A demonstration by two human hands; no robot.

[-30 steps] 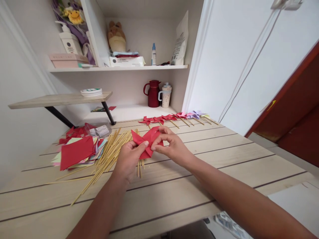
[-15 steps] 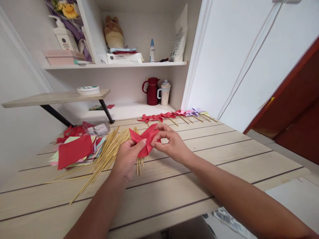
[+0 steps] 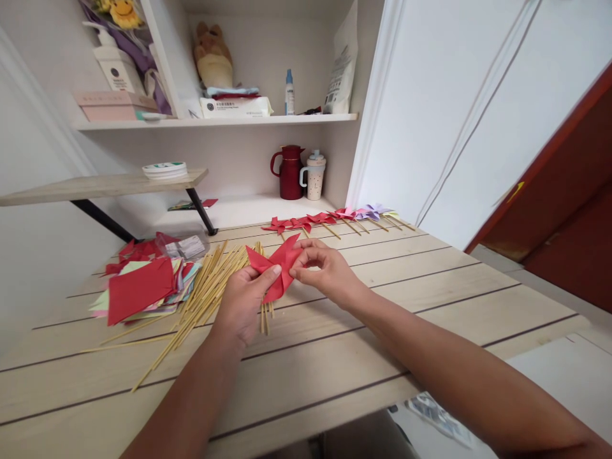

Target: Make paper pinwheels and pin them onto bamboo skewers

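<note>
Both hands at frame centre are pinching a folded red paper piece above the desk, left hand grip clamped on its lower edge, right hand grip clamped on the right flap, steadying the fold, bamboo sticks lying just left.

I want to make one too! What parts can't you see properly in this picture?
Head view only:
- The middle of the red folded paper: covered by the left hand and right hand, so how it is fastened is hidden.
- Print on the white box on the shelf: too small to read.
- Lower sheets in the paper stack: hidden under the top red sheet.
- The sticks: overlapping, uncountable.
</note>
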